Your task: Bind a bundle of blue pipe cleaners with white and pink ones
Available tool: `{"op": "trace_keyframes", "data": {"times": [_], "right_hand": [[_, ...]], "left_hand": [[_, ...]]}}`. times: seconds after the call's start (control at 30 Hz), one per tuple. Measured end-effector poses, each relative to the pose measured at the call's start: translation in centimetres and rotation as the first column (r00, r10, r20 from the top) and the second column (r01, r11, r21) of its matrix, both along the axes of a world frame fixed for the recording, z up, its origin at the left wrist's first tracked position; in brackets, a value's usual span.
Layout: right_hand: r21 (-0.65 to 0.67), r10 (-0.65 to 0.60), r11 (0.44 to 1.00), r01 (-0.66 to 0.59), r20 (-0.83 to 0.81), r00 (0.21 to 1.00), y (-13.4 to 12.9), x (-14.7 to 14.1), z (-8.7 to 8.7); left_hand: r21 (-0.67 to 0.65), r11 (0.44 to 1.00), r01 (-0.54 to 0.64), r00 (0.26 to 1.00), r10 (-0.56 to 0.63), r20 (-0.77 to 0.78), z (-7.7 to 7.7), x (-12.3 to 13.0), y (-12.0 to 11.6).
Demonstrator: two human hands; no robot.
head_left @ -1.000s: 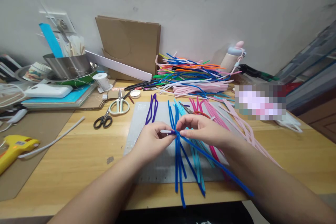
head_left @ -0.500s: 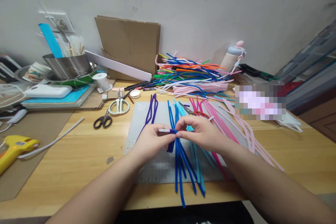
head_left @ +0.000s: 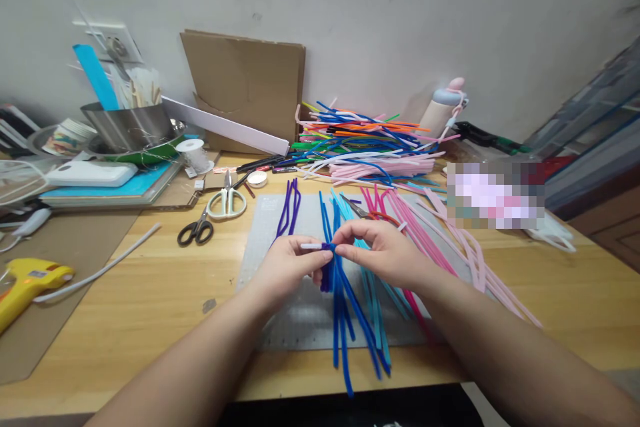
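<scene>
A thin white rod point(head_left: 310, 246) with purple and blue pipe cleaner wrapped at its right part is pinched between the thumb and fingers of my left hand point(head_left: 287, 267). Purple pipe cleaner point(head_left: 326, 277) hangs below that wrapped part. At its right end, my right hand point(head_left: 390, 252) closes thumb and index finger on a blue pipe cleaner point(head_left: 332, 248); the fingertips hide part of it. Blue pipe cleaners point(head_left: 345, 327) lie under the hands on a grey cutting mat point(head_left: 295, 330), beside light blue ones point(head_left: 374, 303). More purple ones point(head_left: 288, 210) lie beyond my left hand.
Orange-handled scissors point(head_left: 383, 216) lie just beyond my right hand, near pink pipe cleaners point(head_left: 425, 240). White-handled scissors point(head_left: 227, 203) and black-handled ones point(head_left: 196, 232) lie left of the mat. A yellow glue gun point(head_left: 37, 280) rests at far left. Mixed pipe cleaners point(head_left: 370, 140) are heaped behind.
Both hands and the wrapped rod have shifted slightly; the rod sits a little higher and further left. A blue strand near the table's front edge has swung slightly right.
</scene>
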State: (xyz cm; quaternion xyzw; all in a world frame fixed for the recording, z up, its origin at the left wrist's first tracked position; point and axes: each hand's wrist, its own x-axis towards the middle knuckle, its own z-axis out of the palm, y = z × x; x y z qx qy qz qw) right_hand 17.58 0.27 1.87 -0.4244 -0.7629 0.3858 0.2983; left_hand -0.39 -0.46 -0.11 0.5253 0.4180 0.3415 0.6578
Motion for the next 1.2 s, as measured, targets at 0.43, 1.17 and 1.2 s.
{"op": "trace_keyframes", "data": {"times": [0.43,1.17,1.2], "right_hand": [[0.102,-0.027,0.995,0.021,0.053,0.998,-0.2,-0.4,-0.2],[0.458,-0.229,0.857,0.235,-0.071,0.971,-1.3,-0.7,-0.5],[0.412,-0.215,0.884,0.219,-0.056,0.975,-1.4,-0.9,-0.6]], "left_hand": [[-0.054,0.999,-0.003,1.0,0.004,0.021,-0.1,0.3,0.0],[0.021,0.967,-0.252,0.968,0.252,0.014,-0.2,-0.3,0.8],[0.009,0.962,-0.274,0.96,0.273,0.063,-0.3,-0.4,0.9]]}}
